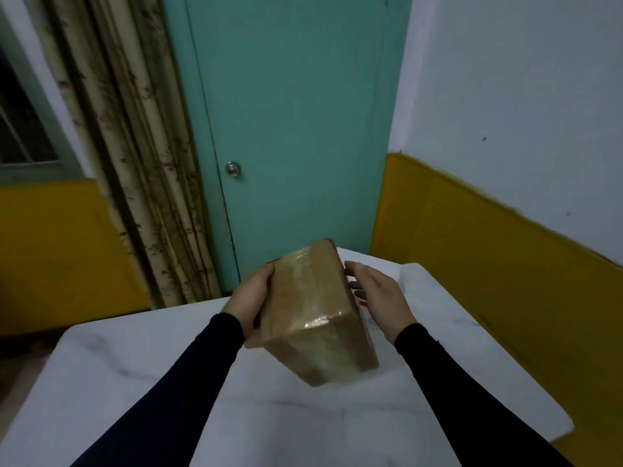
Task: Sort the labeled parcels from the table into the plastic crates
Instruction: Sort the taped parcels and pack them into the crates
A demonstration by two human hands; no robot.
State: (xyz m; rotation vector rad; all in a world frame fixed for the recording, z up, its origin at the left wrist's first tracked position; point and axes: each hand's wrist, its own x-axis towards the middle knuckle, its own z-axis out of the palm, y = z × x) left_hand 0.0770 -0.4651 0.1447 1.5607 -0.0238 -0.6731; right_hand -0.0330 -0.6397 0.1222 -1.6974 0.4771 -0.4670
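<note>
A brown cardboard parcel (312, 311), wrapped in glossy clear tape, is tilted above the white table (135, 372). My left hand (251, 298) grips its left side, fingers curled round the far edge. My right hand (376, 291) is beside the parcel's right side with fingers straight and spread; whether it touches the box is unclear. No label shows on the faces I can see. No plastic crate is in view.
A teal door (290, 129) with a round knob (233, 169) stands behind the table. A patterned curtain (135, 146) hangs to its left. Yellow-and-white walls close in on the right, near the table's edge.
</note>
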